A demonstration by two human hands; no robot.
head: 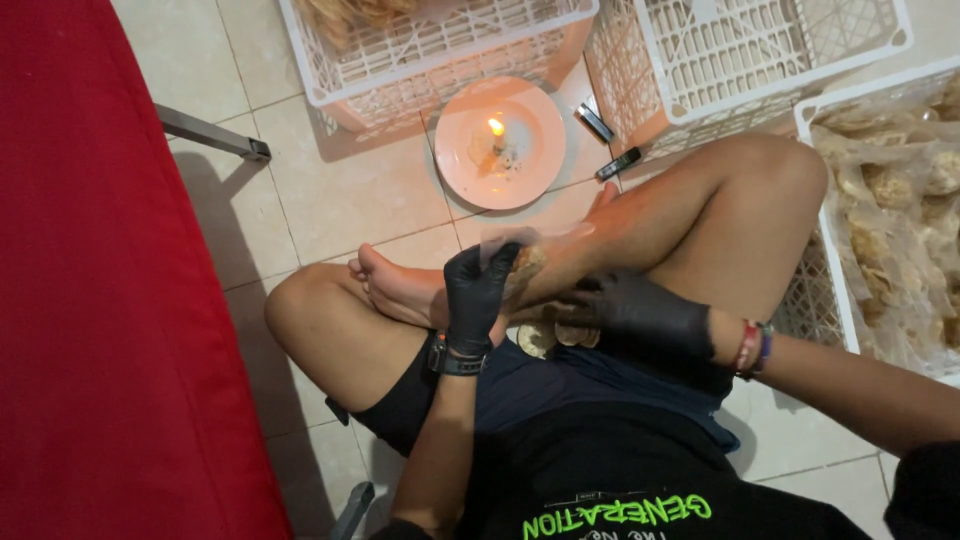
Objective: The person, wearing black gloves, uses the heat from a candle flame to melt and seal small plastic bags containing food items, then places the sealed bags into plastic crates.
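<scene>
I sit cross-legged on a tiled floor, both hands in black gloves. My left hand (478, 290) holds up a small clear plastic bag (520, 262) with round brownish crackers in it, gripping its top edge. My right hand (640, 315) rests low on my lap, touching the bag's lower part and several crackers (545, 338) lying there. A lit candle (496, 135) stands on a round pink plate (455, 160) on the floor beyond my feet.
A white plastic crate (440, 60) stands behind the plate, another (760, 50) at the back right. A crate of bagged crackers (890, 200) is at the right. Two lighters (606, 140) lie by the plate. A red surface (100, 300) fills the left.
</scene>
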